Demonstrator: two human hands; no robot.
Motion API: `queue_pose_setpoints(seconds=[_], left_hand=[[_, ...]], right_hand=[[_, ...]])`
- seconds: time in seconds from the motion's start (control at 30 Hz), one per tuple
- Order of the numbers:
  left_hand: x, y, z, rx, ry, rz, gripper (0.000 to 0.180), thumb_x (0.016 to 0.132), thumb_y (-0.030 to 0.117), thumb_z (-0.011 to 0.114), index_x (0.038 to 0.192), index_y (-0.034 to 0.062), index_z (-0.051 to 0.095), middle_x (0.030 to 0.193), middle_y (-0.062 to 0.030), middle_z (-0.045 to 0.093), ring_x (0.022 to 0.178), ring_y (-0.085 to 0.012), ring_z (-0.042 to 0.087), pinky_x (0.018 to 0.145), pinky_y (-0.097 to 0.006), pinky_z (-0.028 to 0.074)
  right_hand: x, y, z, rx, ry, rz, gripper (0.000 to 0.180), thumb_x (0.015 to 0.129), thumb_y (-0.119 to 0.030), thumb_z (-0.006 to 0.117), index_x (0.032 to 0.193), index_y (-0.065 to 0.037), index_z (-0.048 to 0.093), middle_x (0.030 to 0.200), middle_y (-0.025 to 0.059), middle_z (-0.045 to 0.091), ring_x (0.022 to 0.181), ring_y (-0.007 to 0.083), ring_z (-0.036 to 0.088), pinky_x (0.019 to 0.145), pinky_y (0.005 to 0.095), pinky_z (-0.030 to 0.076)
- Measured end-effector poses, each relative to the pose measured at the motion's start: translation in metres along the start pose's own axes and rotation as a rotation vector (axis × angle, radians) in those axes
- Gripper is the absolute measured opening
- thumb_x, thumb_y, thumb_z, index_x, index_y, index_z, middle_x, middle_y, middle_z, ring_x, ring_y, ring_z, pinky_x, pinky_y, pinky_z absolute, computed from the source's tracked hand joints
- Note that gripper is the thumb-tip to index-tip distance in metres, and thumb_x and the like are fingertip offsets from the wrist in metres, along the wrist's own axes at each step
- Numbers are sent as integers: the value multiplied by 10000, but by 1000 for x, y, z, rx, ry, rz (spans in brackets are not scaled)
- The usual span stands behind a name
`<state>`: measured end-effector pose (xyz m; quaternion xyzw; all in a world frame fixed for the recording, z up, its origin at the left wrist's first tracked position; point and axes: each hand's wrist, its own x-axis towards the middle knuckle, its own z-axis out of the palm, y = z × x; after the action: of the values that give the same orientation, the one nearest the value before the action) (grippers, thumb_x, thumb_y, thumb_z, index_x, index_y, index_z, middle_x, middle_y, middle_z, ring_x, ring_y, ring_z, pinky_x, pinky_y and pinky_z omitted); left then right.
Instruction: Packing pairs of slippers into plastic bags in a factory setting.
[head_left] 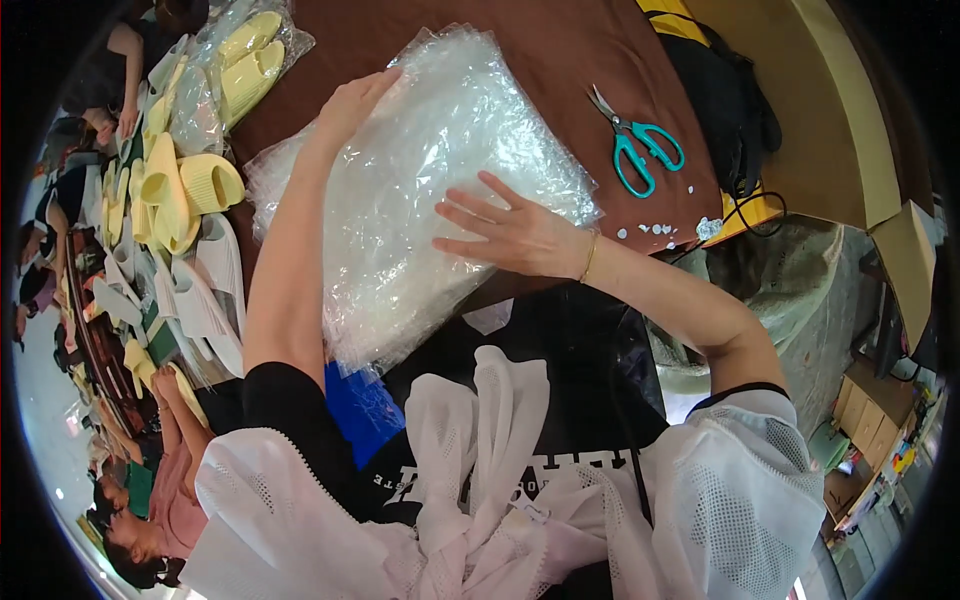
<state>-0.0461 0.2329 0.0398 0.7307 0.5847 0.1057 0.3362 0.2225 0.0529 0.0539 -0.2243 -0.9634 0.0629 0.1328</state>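
Observation:
A thick stack of clear plastic bags (440, 160) lies on the brown cloth-covered table in front of me. My left hand (355, 108) reaches along the left side of the stack, fingers stretched out toward its far edge; their tips rest at the plastic. Over the right part of the bags, my right hand (515, 232) has its fingers spread, palm down, with nothing held. Whether its palm touches the plastic is hard to tell. Scissors with teal handles (638, 150) lie to the right of the bags, blades partly apart.
Yellow slippers (170, 195) and white slippers (205, 300) crowd the left side, some in clear bags. Several people work beyond them. A black bag (720, 100) and an open cardboard box (825, 110) stand at the right. Blue fabric (362, 410) shows below the bags.

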Motion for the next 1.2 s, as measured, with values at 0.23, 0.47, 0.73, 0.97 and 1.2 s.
queue_pose_setpoints(seconds=[0.23, 0.47, 0.73, 0.97, 1.2], left_hand=[[-54, 18, 3, 410, 645, 171, 559, 897, 483, 455, 1383, 228, 346, 1382, -58, 385, 1318, -278, 289, 1014, -648, 130], [-213, 33, 67, 498, 395, -128, 569, 893, 423, 483, 1403, 229, 323, 1458, -61, 262, 1361, -319, 190, 1034, -651, 67], [-223, -6, 86, 599, 350, -237, 656, 874, 414, 509, 1437, 199, 252, 1499, -84, 200, 1382, -336, 136, 1011, -671, 85], [-247, 68, 76, 417, 335, 6, 551, 915, 430, 459, 1415, 261, 300, 1492, -40, 223, 1385, -322, 131, 1046, -625, 70], [-256, 65, 97, 418, 350, -44, 542, 912, 410, 482, 1404, 240, 329, 1484, -65, 240, 1377, -338, 151, 1039, -628, 81]], right_hand=[[-4, -3, 9, 28, -102, 7, 689, 748, -238, 629, 1376, -251, 347, 1420, 78, 339, 1314, 253, 322, 1067, 501, 248], [-15, -5, 6, -28, -97, 48, 682, 729, -234, 650, 1354, -223, 379, 1410, 80, 350, 1318, 251, 313, 1042, 499, 275], [-28, -35, -58, 81, 96, 83, 580, 747, -243, 686, 1281, -211, 462, 1373, 82, 380, 1267, 256, 370, 1041, 490, 286], [-248, -4, -46, 44, 585, 1152, 143, 911, -146, 490, 878, -25, 560, 678, 110, 583, 587, 242, 575, 555, 311, 453], [-446, 16, 17, 5, -340, 1404, 251, 891, -313, 474, 956, -95, 581, 847, 206, 625, 815, 388, 600, 713, 469, 478]])
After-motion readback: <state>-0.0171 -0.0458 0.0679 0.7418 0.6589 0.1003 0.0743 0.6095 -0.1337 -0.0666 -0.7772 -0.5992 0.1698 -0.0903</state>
